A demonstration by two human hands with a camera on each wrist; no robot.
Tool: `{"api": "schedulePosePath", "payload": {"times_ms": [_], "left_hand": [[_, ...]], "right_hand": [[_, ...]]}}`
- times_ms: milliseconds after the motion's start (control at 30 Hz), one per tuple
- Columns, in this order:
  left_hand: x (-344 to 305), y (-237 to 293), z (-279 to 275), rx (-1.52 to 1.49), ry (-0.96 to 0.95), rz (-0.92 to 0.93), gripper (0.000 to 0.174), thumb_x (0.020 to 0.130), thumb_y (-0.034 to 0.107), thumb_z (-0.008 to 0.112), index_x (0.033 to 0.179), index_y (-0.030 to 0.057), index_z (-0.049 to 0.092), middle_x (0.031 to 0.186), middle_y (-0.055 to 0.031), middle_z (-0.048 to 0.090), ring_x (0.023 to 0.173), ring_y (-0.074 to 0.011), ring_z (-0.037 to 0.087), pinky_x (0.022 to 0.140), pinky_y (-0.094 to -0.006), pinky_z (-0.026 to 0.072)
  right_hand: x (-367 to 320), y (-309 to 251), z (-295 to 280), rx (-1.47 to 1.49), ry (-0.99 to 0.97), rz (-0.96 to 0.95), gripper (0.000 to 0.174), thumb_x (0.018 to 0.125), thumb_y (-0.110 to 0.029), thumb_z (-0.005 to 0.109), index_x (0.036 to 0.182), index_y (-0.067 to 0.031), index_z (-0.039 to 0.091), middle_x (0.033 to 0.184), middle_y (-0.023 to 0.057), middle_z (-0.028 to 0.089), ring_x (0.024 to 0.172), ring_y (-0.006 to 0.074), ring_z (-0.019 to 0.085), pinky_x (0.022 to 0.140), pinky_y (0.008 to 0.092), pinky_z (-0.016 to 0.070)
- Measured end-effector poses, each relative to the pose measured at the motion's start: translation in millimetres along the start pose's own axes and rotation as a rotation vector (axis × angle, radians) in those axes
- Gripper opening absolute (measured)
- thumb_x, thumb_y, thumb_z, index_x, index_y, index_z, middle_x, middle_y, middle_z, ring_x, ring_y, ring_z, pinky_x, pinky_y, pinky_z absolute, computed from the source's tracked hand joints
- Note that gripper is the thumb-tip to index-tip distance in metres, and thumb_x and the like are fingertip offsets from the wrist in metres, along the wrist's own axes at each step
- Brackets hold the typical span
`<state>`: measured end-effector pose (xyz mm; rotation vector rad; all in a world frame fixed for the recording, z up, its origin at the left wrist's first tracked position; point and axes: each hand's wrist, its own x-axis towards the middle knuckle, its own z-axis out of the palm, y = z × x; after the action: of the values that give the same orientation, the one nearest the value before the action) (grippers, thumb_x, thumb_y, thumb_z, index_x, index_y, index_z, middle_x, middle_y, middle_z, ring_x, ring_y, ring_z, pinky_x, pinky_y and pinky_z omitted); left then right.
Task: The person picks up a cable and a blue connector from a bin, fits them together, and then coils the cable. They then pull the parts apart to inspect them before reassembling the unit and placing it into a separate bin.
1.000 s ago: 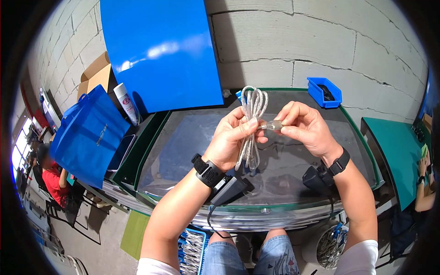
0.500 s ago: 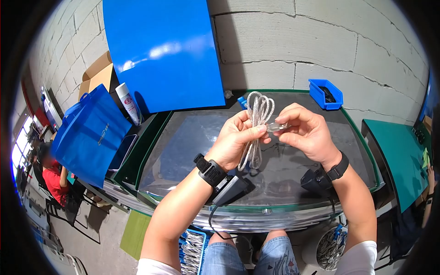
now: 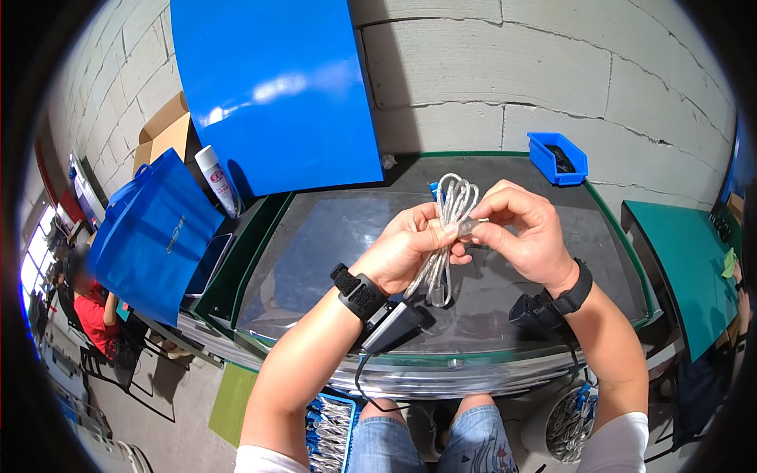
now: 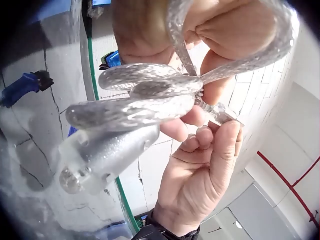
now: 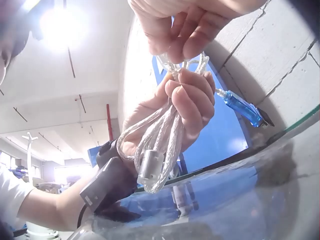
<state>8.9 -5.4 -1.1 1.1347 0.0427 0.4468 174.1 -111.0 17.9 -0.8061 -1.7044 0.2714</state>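
Note:
A clear, silvery braided cable (image 3: 456, 191) is looped into a bundle above the table. My left hand (image 3: 404, 246) grips the bundle around its middle, thumb across the front. Close beside that thumb, my right hand (image 3: 527, 230) pinches the cable's clear plug (image 4: 224, 116) between thumb and forefinger. A grey cylinder (image 4: 120, 152) in a clear sleeve sits on the cable, and hangs at the lower loops in the right wrist view. Behind the upper loops a blue piece (image 5: 242, 107) sticks out. The left hand's fingers partly hide the bundle's middle.
Clear sheeting covers the dark, green-edged table (image 3: 544, 315). A blue bin (image 3: 558, 158) stands at its back right corner, a spray can (image 3: 218, 181) and blue bag (image 3: 158, 232) at left. Below are a basket (image 3: 352, 430) and bucket (image 3: 536, 430) of cables. A person (image 3: 96, 319) sits far left.
The bundle has shifted slightly right and down in the left hand. My right fingers loosened around the plug, then closed in on it nearer the bundle.

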Motion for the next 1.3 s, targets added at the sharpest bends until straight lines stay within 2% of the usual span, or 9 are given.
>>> {"api": "schedulePosePath", "payload": {"times_ms": [267, 367, 467, 567, 733, 867, 1033, 1100, 1300], "left_hand": [[-1.5, 0.2, 5.5, 0.099, -0.041, -0.067, 0.043, 0.081, 0.017, 0.069, 0.115, 0.0015, 0.047, 0.097, -0.0092, 0.063, 0.081, -0.0154, 0.063, 0.077, -0.0277, 0.0513], [-3.1, 0.8, 3.6, 0.177, 0.091, 0.143, 0.041, 0.079, 0.020, 0.071, 0.110, 0.0027, 0.050, 0.094, -0.0078, 0.065, 0.081, -0.0145, 0.062, 0.075, -0.0281, 0.0506], [-2.3, 1.9, -2.6, 0.082, 0.272, 0.282, 0.028, 0.083, 0.019, 0.067, 0.103, 0.0058, 0.052, 0.093, -0.0065, 0.065, 0.082, -0.0150, 0.061, 0.074, -0.0299, 0.0510], [-3.1, 3.3, -6.0, -0.011, 0.332, 0.320, 0.025, 0.084, 0.019, 0.065, 0.102, 0.0072, 0.053, 0.093, -0.0064, 0.064, 0.083, -0.0153, 0.061, 0.074, -0.0321, 0.0516], [-7.5, 7.2, 2.4, -0.037, 0.225, 0.293, 0.031, 0.085, 0.011, 0.062, 0.111, 0.0083, 0.047, 0.096, -0.0077, 0.063, 0.087, -0.0185, 0.061, 0.077, -0.0332, 0.0510], [-8.4, 12.0, -2.2, 0.041, 0.110, 0.242, 0.046, 0.075, -0.003, 0.067, 0.109, 0.0077, 0.039, 0.095, -0.0107, 0.064, 0.083, -0.0173, 0.063, 0.072, -0.0314, 0.0519], [-8.8, 11.2, 4.8, 0.099, 0.168, 0.255, 0.047, 0.072, -0.004, 0.068, 0.109, 0.0090, 0.043, 0.090, -0.0090, 0.064, 0.081, -0.0160, 0.062, 0.072, -0.0281, 0.0498], [-8.1, 11.1, 4.5, 0.136, 0.225, 0.260, 0.049, 0.070, -0.001, 0.072, 0.106, 0.0039, 0.038, 0.085, -0.0097, 0.064, 0.078, -0.0149, 0.062, 0.068, -0.0272, 0.0480], [-11.1, 11.2, 9.9, 0.182, 0.264, 0.267, 0.046, 0.070, 0.004, 0.073, 0.103, 0.0051, 0.041, 0.079, -0.0072, 0.061, 0.069, -0.0130, 0.056, 0.066, -0.0265, 0.0425]], "right_hand": [[0.4, 9.6, -3.5, 0.253, 0.085, 0.271, 0.011, 0.090, -0.011, 0.057, 0.093, -0.0012, 0.057, 0.081, 0.0014, 0.057, 0.068, 0.0064, 0.057, 0.061, 0.0196, 0.0480], [1.2, 6.5, 2.9, 0.290, 0.186, 0.283, 0.012, 0.088, -0.012, 0.060, 0.093, -0.0023, 0.055, 0.082, 0.0012, 0.056, 0.067, 0.0062, 0.056, 0.060, 0.0201, 0.0473], [-1.6, 5.7, 3.2, 0.142, 0.174, 0.234, 0.017, 0.083, -0.011, 0.066, 0.091, -0.0038, 0.053, 0.083, 0.0009, 0.054, 0.067, 0.0067, 0.054, 0.057, 0.0207, 0.0460], [0.5, -3.4, 6.0, -0.300, -0.201, 0.048, 0.025, 0.073, -0.006, 0.071, 0.089, -0.0038, 0.052, 0.080, 0.0030, 0.051, 0.069, 0.0109, 0.056, 0.055, 0.0225, 0.0458], [-0.6, 0.0, 3.5, -0.329, -0.162, 0.003, 0.021, 0.075, -0.006, 0.069, 0.090, -0.0015, 0.055, 0.080, 0.0047, 0.057, 0.069, 0.0131, 0.058, 0.058, 0.0244, 0.0470], [-1.7, 0.0, -4.9, -0.188, -0.145, 0.123, 0.017, 0.082, -0.008, 0.064, 0.096, 0.0001, 0.059, 0.080, 0.0044, 0.061, 0.070, 0.0094, 0.059, 0.061, 0.0232, 0.0483], [-3.3, 9.7, -4.3, 0.236, -0.106, 0.396, 0.016, 0.089, -0.011, 0.056, 0.099, 0.0018, 0.057, 0.083, 0.0040, 0.061, 0.073, 0.0083, 0.059, 0.067, 0.0222, 0.0494], [-3.6, 13.6, -4.6, 0.274, -0.135, 0.420, 0.017, 0.090, -0.011, 0.055, 0.101, 0.0017, 0.056, 0.083, 0.0047, 0.062, 0.073, 0.0090, 0.059, 0.067, 0.0226, 0.0496], [-1.8, 12.3, -6.5, 0.411, -0.220, 0.485, 0.019, 0.091, -0.012, 0.054, 0.104, 0.0013, 0.056, 0.085, 0.0062, 0.062, 0.075, 0.0113, 0.061, 0.068, 0.0244, 0.0506]]}}
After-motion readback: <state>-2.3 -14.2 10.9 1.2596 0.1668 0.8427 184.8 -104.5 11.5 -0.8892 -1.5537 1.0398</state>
